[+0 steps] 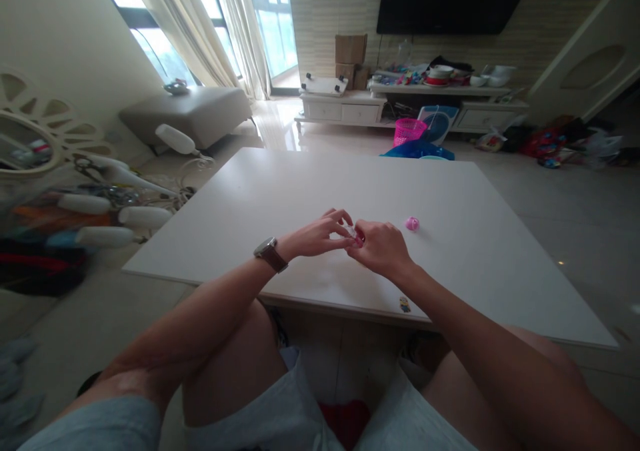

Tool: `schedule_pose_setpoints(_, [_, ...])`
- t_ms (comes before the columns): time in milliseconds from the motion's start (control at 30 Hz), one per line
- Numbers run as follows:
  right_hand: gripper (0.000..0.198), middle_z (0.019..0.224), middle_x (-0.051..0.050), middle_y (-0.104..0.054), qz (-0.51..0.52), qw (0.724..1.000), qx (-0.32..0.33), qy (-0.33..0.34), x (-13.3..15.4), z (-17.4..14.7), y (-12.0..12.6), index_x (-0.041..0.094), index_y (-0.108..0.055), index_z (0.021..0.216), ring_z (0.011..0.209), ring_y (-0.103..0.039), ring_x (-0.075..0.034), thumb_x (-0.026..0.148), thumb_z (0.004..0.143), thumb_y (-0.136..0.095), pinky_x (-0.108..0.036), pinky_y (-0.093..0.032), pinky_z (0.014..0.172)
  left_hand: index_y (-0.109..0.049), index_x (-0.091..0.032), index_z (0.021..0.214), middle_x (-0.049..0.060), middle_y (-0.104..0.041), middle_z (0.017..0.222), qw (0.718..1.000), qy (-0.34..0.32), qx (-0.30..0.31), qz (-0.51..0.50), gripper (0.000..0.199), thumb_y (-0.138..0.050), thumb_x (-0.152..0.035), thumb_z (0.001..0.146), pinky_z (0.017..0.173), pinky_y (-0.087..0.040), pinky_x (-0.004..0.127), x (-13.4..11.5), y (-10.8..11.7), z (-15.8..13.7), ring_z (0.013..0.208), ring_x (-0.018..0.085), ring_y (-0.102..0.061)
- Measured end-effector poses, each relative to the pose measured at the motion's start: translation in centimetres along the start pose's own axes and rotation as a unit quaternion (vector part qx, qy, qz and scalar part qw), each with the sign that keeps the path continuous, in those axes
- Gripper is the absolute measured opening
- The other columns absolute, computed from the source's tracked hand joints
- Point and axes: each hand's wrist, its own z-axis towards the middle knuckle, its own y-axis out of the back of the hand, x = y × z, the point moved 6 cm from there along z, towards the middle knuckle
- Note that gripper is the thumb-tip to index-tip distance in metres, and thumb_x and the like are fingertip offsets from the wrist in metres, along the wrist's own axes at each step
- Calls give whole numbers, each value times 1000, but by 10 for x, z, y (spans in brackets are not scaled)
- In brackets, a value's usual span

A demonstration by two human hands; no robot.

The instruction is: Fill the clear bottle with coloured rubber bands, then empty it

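Observation:
My left hand (327, 233), with a watch (271, 254) on its wrist, and my right hand (379, 244) meet above the white table. Between their fingertips is a small pink and whitish, partly see-through object (357, 240). The fingers cover most of it, so its kind cannot be made out. My left thumb and fingers pinch its left side, while the right fingers are curled round the other side. Just right of my right hand, a small rounded pink piece (412, 223) lies on the table (300, 177).
A small cartoon sticker (405, 304) is at the table's near edge. Beyond the far edge are a pink basket (409, 131) and a shiny blue object (420, 149). A lamp with several white shades (145, 217) stands by the left edge. My knees are under the near side.

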Motion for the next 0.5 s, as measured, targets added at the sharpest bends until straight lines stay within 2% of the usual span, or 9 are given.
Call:
schedule_pose_setpoints(233, [21,77,-1,-70,19,999,4,-34,-1,4,7,24,-60,84,72,-62,-19,44,83,-61,-30,-28,63,-80,-21,94,10,-64,110,993,1,-120,-14,32,-54,-39,100,83,-50,33,-2,20,-3,99,20,-61])
schedule_pose_setpoints(367, [21,77,-2,-70,13,999,7,-36,-1,5,7,24,-60,85,72,-61,-20,44,83,-62,-30,-28,64,-81,-21,90,8,-67,102,982,2,-179,-51,25,-63,-38,95,82,-51,32,1,26,-3,91,18,-64])
schedule_pose_setpoints(500, [22,77,-2,-69,4,999,2,-39,-3,4,8,24,-60,84,72,-61,-20,45,81,-63,-30,-28,64,-78,-18,82,7,-69,93,953,44,-280,-109,26,-65,-38,92,77,-52,30,25,39,-5,86,17,-65])
